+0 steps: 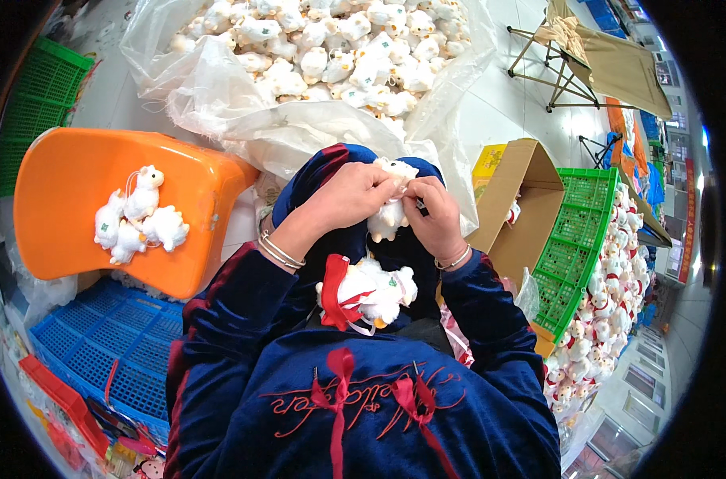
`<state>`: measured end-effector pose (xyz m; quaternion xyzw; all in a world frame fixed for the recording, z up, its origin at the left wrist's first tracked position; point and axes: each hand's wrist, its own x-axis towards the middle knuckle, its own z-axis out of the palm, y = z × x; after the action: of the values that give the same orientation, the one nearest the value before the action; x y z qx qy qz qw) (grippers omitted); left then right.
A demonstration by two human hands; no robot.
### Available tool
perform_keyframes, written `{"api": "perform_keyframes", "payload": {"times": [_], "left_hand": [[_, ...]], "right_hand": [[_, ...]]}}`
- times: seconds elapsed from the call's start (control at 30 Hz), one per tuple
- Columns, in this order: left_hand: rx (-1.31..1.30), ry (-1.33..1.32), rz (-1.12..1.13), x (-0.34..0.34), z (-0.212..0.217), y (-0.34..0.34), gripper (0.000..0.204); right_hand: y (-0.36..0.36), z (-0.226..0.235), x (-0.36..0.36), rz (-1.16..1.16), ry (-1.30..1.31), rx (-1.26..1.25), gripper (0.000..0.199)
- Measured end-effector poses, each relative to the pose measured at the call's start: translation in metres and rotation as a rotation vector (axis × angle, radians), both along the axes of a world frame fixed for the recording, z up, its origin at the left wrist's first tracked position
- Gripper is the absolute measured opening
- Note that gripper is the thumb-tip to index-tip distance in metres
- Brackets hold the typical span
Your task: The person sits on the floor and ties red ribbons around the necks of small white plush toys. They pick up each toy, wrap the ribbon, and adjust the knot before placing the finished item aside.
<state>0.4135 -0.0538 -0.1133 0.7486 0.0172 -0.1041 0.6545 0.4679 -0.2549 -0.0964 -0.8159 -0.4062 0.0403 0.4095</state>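
Over my lap, a small white plush animal [389, 222] is held between both hands, upright with its head at the top. My left hand [349, 196] grips its upper part with thumb and fingers pinched together. From the other side, my right hand [438, 211] pinches at the toy's neck; whatever fine piece lies between the fingertips is too small to make out. Below them, more white plush toys [383, 289] rest on my lap beside a red ribbon [337, 294]. Several similar plush toys [142, 191] sit on an orange plastic stool [59, 188] to my left.
A big clear plastic bag [211, 104] full of white plush toys lies ahead. To the right stand a cardboard box [507, 199], a green crate [567, 247] and a heap of toys with red neck ribbons [603, 311]. A blue crate [107, 335] is at left; a folding chair [610, 64] stands far right.
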Motion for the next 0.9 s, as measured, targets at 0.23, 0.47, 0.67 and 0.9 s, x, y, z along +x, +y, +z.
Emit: {"api": "perform_keyframes", "payload": {"times": [0.23, 0.47, 0.67, 0.9], "left_hand": [[0.022, -0.001, 0.080, -0.005, 0.003, -0.008, 0.017], [0.016, -0.043, 0.090, -0.008, 0.001, -0.009, 0.013], [0.060, -0.084, 0.067, -0.007, 0.006, -0.005, 0.013], [0.082, -0.132, 0.092, -0.009, 0.004, -0.011, 0.009]], "right_hand": [[-0.005, -0.016, -0.001, -0.016, -0.041, 0.055, 0.020], [-0.007, -0.022, 0.003, 0.023, -0.074, 0.104, 0.021], [-0.007, -0.021, 0.006, 0.060, -0.076, 0.119, 0.021], [-0.006, -0.017, 0.006, 0.067, -0.096, 0.107, 0.021]]}}
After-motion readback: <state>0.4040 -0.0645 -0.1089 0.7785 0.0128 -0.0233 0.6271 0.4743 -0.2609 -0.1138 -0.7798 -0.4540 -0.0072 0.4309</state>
